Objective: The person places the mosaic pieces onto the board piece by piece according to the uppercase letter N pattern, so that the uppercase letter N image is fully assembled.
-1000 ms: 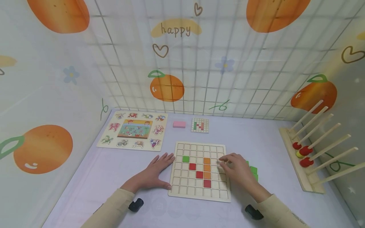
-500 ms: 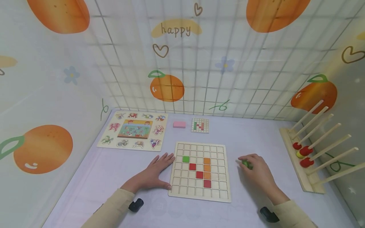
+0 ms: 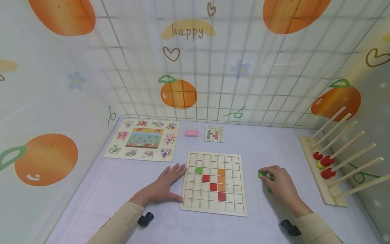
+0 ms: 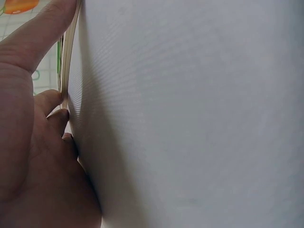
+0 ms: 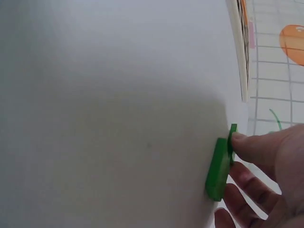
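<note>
The square wooden grid board (image 3: 197, 185) lies flat on the pale cloth-covered table (image 3: 195, 230) and serves as the reference for all locations below.

The left hand (image 3: 165, 185) rests at the board's left side, spread wide, with its thumb near the lower left corner and its fingertips touching the left edge. It grips nothing.

The right hand (image 3: 281, 184) is positioned to the right of the board, apart from it. Its thumb and fingers are curled and narrow, holding a small green square tile (image 3: 261, 174). A second green piece (image 5: 218, 171) lies on the table just beside the held tile, under the fingers (the hand hides part of this group, so a full count is not possible).

Inserted in the board are one green inset square (image 3: 198, 170), three red squares (image 3: 213, 187) and three orange squares (image 3: 221, 179). The red squares descend diagonally from the green one toward the right; the orange squares form a column directly above the lowest red square.

Beyond the board's far edge lie a pink rectangular block (image 3: 191, 133) and, to its right, a small printed grid card (image 3: 214, 134). Beyond the board and to its left is a pale wooden puzzle panel (image 3: 123, 145) with sea-animal pieces. Well to the right of the board stands a wooden peg rack (image 3: 326, 191) carrying red beads (image 3: 327, 173).
</note>
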`<state>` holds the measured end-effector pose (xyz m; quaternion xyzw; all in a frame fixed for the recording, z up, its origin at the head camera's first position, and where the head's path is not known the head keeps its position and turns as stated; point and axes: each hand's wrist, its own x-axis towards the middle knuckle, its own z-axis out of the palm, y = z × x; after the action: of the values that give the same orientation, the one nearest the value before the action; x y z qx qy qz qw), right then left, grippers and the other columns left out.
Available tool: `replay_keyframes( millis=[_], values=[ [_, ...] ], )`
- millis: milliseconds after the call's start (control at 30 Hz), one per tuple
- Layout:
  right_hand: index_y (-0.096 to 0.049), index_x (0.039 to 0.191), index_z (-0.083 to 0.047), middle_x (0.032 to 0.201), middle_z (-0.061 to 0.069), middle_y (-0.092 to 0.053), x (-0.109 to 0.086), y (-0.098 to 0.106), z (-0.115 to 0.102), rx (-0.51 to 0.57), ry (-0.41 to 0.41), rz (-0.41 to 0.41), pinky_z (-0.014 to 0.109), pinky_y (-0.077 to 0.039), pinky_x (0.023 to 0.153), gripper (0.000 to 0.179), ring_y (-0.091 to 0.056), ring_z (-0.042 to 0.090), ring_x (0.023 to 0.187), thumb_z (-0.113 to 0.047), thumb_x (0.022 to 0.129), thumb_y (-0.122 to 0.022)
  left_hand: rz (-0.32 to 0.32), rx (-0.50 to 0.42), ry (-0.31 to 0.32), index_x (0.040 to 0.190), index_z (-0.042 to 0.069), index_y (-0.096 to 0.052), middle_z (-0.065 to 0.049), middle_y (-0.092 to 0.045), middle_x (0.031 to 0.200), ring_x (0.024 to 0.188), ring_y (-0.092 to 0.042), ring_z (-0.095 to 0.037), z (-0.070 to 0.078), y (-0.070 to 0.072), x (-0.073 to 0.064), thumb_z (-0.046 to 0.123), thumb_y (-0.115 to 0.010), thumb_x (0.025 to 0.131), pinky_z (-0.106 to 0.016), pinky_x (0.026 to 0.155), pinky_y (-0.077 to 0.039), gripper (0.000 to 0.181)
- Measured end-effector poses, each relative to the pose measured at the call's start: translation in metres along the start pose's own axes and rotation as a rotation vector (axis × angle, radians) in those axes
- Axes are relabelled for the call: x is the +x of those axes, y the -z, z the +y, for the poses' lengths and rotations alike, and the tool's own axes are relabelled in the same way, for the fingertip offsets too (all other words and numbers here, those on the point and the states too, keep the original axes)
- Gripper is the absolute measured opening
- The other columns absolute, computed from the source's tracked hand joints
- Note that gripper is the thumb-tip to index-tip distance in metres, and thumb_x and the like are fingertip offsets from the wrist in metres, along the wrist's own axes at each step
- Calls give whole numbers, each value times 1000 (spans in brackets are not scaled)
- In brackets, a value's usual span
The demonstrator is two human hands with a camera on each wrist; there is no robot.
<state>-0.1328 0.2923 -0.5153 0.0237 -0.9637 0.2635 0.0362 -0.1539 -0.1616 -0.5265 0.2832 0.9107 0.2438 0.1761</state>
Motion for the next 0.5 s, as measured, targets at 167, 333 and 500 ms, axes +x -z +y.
replay_keyframes(
  millis=[167,333,500],
  values=[
    [-77,109,-6,112,15,-69,1,-4,-8,0,34,10,45,-48,75,23,-59,33,97,-10,87,-80,-1,3,-7,165,23,-20,8,-9,171,157,1,-17,0,0,0,70,-78,73,-44,128,4,118],
    [-78,106,-7,111,13,-70,2,-12,-20,8,59,13,54,-49,84,21,-59,35,100,-9,85,-81,1,14,-11,165,22,-19,8,-9,171,157,1,-18,-1,-1,0,70,-77,73,-45,128,4,118],
    [-78,105,-10,111,10,-71,4,-19,-27,-15,70,5,56,-47,87,23,-59,34,102,-8,83,-82,2,20,-16,165,22,-19,8,-9,171,157,1,-18,-1,-1,0,70,-77,73,-44,128,4,119]
  ],
)
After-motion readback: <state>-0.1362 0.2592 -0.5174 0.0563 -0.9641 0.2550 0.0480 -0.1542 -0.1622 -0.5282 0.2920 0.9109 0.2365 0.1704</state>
